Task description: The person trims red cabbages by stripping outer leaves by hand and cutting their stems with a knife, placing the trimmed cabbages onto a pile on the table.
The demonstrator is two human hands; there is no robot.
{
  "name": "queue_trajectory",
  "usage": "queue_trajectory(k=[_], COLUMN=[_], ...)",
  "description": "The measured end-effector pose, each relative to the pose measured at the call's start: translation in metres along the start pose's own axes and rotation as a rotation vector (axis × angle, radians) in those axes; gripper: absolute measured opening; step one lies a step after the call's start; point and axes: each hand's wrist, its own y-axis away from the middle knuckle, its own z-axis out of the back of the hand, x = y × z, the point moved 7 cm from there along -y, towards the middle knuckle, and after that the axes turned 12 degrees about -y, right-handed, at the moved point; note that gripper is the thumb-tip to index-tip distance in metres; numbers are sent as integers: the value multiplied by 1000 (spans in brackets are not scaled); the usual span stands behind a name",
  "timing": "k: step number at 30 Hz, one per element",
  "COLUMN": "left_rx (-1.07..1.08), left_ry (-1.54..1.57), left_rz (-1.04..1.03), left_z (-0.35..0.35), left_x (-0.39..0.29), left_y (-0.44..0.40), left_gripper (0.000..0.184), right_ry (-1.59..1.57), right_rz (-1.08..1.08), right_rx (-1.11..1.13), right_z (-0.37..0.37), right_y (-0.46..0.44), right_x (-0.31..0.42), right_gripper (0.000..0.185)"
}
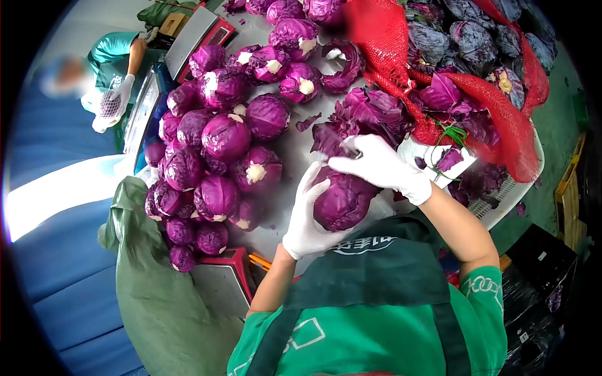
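Observation:
A purple cabbage [343, 199] sits close to my apron, between my two white-gloved hands. My left hand [310, 216] cups its left side, with the thumb and fingers wrapped against it. Over its top reaches my right hand [382, 166], fingers bent and pinched near the upper leaves; what is between those fingertips is too small to make out. Just beyond the hands lies a heap of loose purple leaves [370, 116]. Many trimmed cabbages [226, 138] are piled on the metal table [285, 213] to the left.
A red mesh sack [382, 47] holds darker cabbages [470, 41] at the upper right. Below it is a white basket [533, 182] with leaves. A co-worker [113, 59] stands at the upper left. A green sack [147, 269] and a scale [219, 282] are at the lower left.

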Motion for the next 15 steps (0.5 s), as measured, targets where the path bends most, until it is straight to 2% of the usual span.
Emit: queue_trajectory(k=[2,4,6,7,8,10,11,12,14,15], left_rx=[-19,-19,-84,-148,-210,-308,-329,-356,-367,-361], left_ry=[212,446,882,1091,1276,1630,1759,1759,2136,2191], left_rz=[49,202,537,583,717,809,855,834,841,825], left_z=[-1,-4,-18,-24,-39,-43,-46,-44,-46,-46], left_x=[7,20,44,51,66,52,51,53,50,51], left_y=[2,5,22,26,44,34,32,29,25,22], left_gripper=[99,108,106,97,87,87,85,85,85,86], right_ry=[-323,-810,-775,-543,-312,337,263,30,-35,29], right_rz=[-158,-111,60,-9,-75,132,212,124,28,82], right_rx=[-99,-223,-508,-503,-492,-544,-570,-533,-450,-423], right_z=[10,38,80,94,107,104,101,83,62,50], right_y=[0,-1,7,3,1,-1,-5,1,-4,-5], right_x=[-12,3,28,27,23,23,-5,-3,-28,-24], right_gripper=[34,22,20,22,25,36,41,40,37,35])
